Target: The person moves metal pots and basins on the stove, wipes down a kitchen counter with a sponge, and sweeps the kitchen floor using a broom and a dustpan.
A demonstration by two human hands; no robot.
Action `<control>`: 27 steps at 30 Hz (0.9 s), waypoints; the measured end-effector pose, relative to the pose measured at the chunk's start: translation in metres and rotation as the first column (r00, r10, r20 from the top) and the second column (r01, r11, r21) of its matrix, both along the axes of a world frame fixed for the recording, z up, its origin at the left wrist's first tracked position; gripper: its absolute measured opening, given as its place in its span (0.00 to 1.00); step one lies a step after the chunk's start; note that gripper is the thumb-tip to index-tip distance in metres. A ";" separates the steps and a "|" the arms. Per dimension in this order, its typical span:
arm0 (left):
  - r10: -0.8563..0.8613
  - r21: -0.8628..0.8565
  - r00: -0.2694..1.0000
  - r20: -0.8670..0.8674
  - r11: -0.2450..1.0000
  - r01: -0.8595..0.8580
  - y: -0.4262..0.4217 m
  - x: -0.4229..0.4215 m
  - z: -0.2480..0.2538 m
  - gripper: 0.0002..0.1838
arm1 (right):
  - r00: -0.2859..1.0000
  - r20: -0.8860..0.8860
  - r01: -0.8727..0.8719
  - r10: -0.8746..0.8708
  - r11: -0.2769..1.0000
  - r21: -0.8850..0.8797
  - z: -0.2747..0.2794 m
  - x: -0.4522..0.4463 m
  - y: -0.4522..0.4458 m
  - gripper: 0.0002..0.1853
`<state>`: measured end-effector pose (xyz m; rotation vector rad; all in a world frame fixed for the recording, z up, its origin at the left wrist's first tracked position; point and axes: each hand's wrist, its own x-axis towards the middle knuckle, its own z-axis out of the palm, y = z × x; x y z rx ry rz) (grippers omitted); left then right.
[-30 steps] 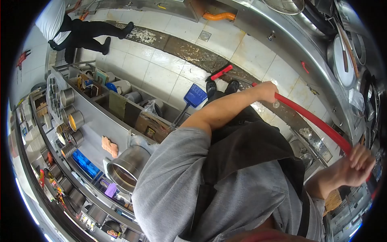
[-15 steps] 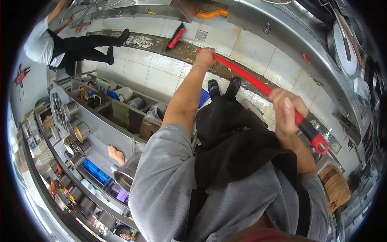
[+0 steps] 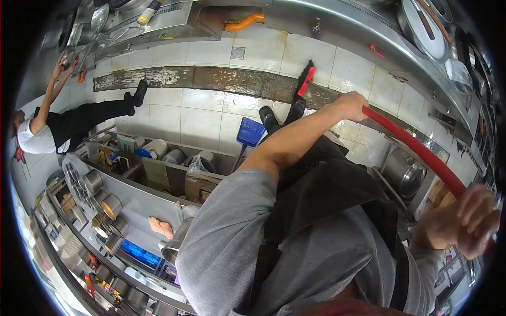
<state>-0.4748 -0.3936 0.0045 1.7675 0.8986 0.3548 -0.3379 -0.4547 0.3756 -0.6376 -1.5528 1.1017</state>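
Both my hands are on the red handle (image 3: pixel 416 145) of a broom. My left hand (image 3: pixel 352 106) is wrapped round the lower part of the shaft. My right hand (image 3: pixel 461 221), slightly blurred, grips it near the top end, out at the right. The red broom head (image 3: pixel 306 81) with black bristles rests on the tiled floor, beyond my shoes, by a worn brown strip (image 3: pixel 226 79). Behind my left forearm and hand, the stretch of shaft nearest the head is hidden. A blue dustpan (image 3: pixel 250 131) is beside my left foot.
Another person (image 3: pixel 79 124) stands at the left, hands raised at the steel counter. A steel counter edge (image 3: pixel 342 29) with an orange pipe (image 3: pixel 244 22) below runs along the far side. A shelf unit (image 3: pixel 142 205) with pots is at my left; a large pot (image 3: pixel 403 171) is at my right.
The broom head has swung to the right across the floor, closer to my feet. Both my hands have moved right, and the view has shifted, so the whole dustpan now shows.
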 end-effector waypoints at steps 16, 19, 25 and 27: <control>0.250 0.310 0.744 -0.620 0.949 -0.061 0.086 -0.069 -0.093 0.14 | 0.865 -0.001 0.485 -0.501 0.838 -0.250 -0.159 -0.014 -0.021 0.10; 0.073 0.258 0.854 -0.515 0.963 0.073 0.071 -0.033 -0.092 0.13 | 0.853 -0.004 0.509 -0.522 0.834 -0.211 -0.134 0.026 -0.035 0.09; -0.255 0.060 0.961 -0.104 0.963 0.262 -0.007 0.104 -0.039 0.13 | 0.824 -0.040 0.558 -0.565 0.822 -0.111 -0.038 0.086 -0.075 0.14; -0.296 0.036 0.955 -0.014 0.955 0.296 -0.029 0.138 -0.028 0.10 | 0.836 -0.065 0.540 -0.544 0.838 -0.075 -0.022 0.097 -0.084 0.14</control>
